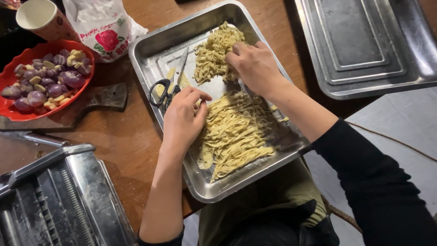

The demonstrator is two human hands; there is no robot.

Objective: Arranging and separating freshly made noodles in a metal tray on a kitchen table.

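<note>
A steel tray on the wooden table holds two heaps of pale yellow cut noodles. My right hand pinches strands at the edge of the far heap. My left hand rests with curled fingers on the left side of the near heap, touching strands there. Black-handled scissors lie in the tray just beyond my left hand, beside a few flat strips of dough.
A red bowl of peeled purple onions and garlic sits on a wooden board at left. A paper cup and a flour bag stand behind it. A metal pasta machine fills the near left. An empty steel tray lies at right.
</note>
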